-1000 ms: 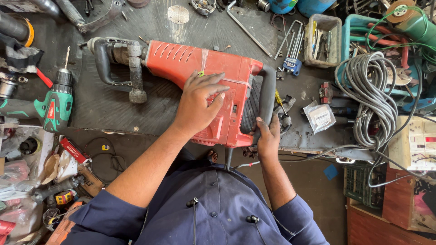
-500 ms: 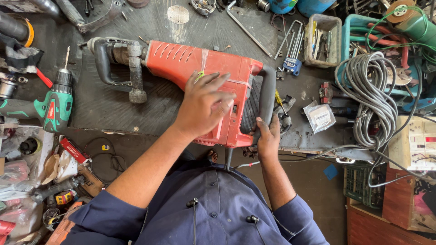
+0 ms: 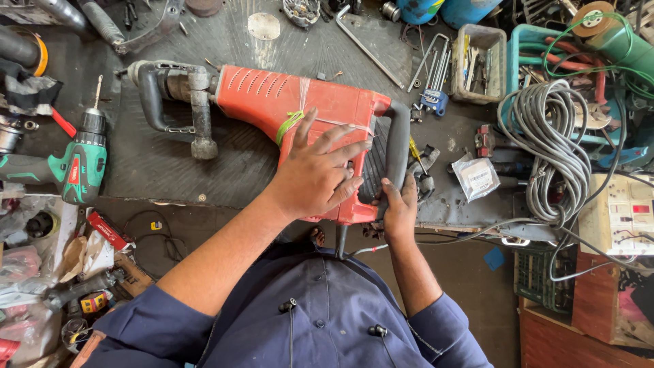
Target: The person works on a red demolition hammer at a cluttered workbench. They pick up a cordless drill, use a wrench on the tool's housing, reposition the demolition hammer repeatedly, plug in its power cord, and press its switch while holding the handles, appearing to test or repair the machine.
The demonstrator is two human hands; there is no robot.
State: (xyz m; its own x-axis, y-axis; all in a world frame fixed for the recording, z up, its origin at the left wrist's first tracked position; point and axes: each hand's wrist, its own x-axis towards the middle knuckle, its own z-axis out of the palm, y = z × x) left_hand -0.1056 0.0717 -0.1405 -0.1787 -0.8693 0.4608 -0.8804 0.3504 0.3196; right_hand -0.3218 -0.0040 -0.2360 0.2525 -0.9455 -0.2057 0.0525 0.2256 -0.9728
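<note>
A large red demolition hammer (image 3: 272,102) lies flat on the dark workbench (image 3: 150,163), its black side handle and chuck pointing left. My left hand (image 3: 315,174) rests palm-down on the red body, fingers spread, gripping nothing. A green band is wrapped round the housing just above that hand. My right hand (image 3: 400,204) is closed round the lower end of the black rear handle (image 3: 397,140). The tool's cord drops off the bench edge between my arms.
A green cordless drill (image 3: 78,163) lies at the left. A coil of grey cable (image 3: 555,146) sits to the right, beside a white meter box (image 3: 623,211). A tray of small tools (image 3: 477,61) and a small plastic bag (image 3: 477,177) lie behind the hammer.
My left hand has shifted slightly on the red housing, fingers spreading wider. The right hand stays on the rear handle and the hammer has not moved.
</note>
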